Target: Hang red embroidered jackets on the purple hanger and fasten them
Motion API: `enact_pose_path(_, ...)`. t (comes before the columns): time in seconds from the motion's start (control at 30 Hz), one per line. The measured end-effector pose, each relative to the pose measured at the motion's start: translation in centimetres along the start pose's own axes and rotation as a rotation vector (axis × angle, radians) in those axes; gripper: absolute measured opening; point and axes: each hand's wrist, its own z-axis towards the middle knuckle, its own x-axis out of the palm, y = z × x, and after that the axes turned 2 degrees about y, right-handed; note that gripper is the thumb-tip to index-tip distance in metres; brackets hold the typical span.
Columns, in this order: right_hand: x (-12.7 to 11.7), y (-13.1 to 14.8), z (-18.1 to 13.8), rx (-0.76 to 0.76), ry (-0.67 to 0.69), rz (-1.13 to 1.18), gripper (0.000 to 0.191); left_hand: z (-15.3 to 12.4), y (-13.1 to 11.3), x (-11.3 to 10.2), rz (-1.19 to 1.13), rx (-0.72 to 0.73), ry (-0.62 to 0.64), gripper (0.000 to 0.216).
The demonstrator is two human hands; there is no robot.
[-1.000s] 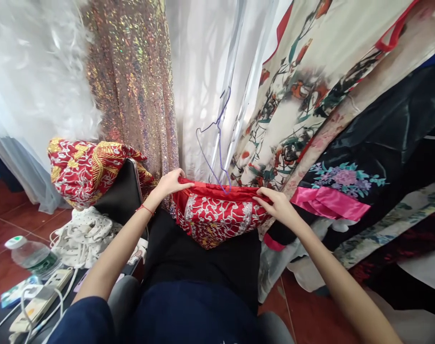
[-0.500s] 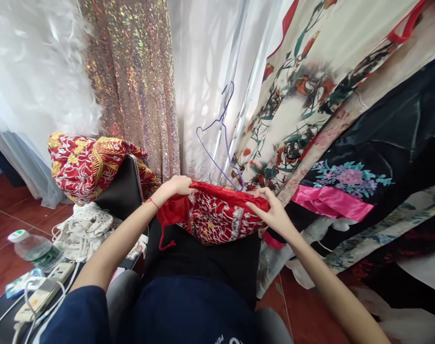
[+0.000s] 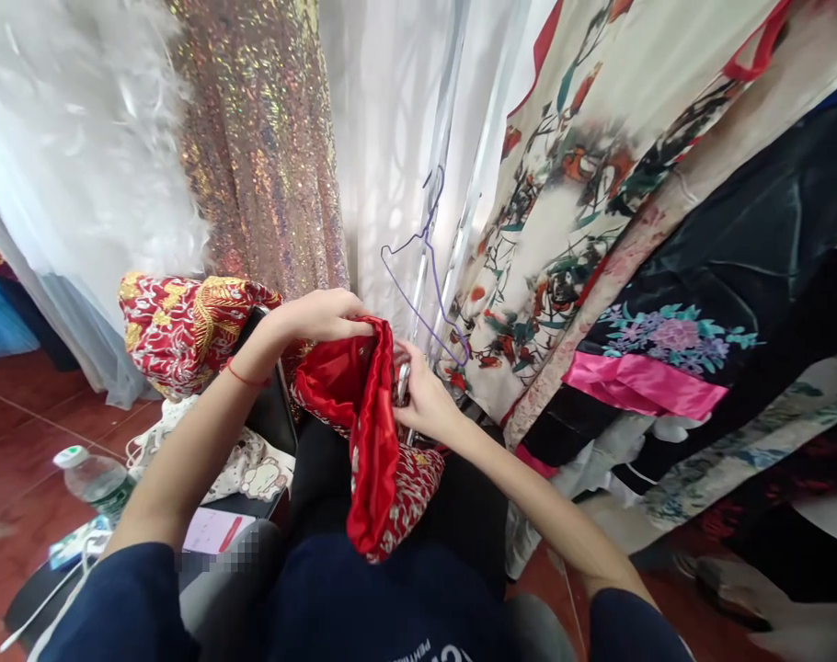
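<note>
Head view: holding red embroidered garment (image 3: 375, 450) near navy shirt (image 3: 384, 598), pinching satin edge (image 3: 384, 354) w/ L hand (image 3: 322, 315), touching outer side w/ R hand (image 3: 424, 395); can't tell if gripping. Prob. best: tension edge evenly, w/o snagging embroidery (image 3: 419, 473).

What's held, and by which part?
Red embroidered garment: left hand at the far end of its satin edge; right hand against that edge, exact grip unclear.

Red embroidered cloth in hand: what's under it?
A black surface shows on both sides of the red embroidered cloth. Whatever lies directly beneath is covered by the cloth and can't be seen.
</note>
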Motion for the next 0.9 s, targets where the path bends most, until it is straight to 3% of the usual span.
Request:
enact_pose_path(0.07, 0.4, 0.4, 2.7, -0.091, -0.042, 0.093, 0.089, -1.1, -1.9, -0.7, 0.037, 0.027, -0.031, 0.017)
enact_pose_path(0.17, 0.5, 0.4, 6.1, -0.064, -0.045, 0.223, 0.051, -2.2, -2.8, -1.7, -0.045, 0.017, -0.150, 0.015)
enact_pose_path(0.33, -1.1, -0.5, 9.9, -0.018, -0.390, 0.092, 0.035, -3.1, 1.9, -2.7, -0.369, -0.046, -0.455, 0.041)
enact_pose_path(0.47, -3.3, -0.1, 12.2, -0.057, -0.514, -0.074, 0.030, -3.2, 5.2, -2.3, -0.356, -0.036, -0.631, 0.063)
enact_pose_path(0.6, -5.7, 1.3, 13.9, -0.166, -0.491, -0.117, 0.032, -2.7, 4.6, -2.9, -0.262, -0.047, -0.623, 0.075)
enact_pose_path(0.73, -7.7, 1.4, 14.9, -0.220, -0.433, -0.068, 0.042, -0.5, 4.2, -4.5, -0.310, 0.109, -0.484, 0.074)
enact_pose_path(0.83, -8.5, 0.0, 15.8, -0.227, -0.401, -0.060, 0.042, 2.8, 6.1, -5.1, -0.380, 0.057, -0.321, 0.051)
enact_pose_path(0.9, -8.4, -1.4, 16.6, -0.214, -0.393, -0.083, 0.037, 5.6, 8.3, -4.9, -0.375, -0.055, -0.296, 0.042)
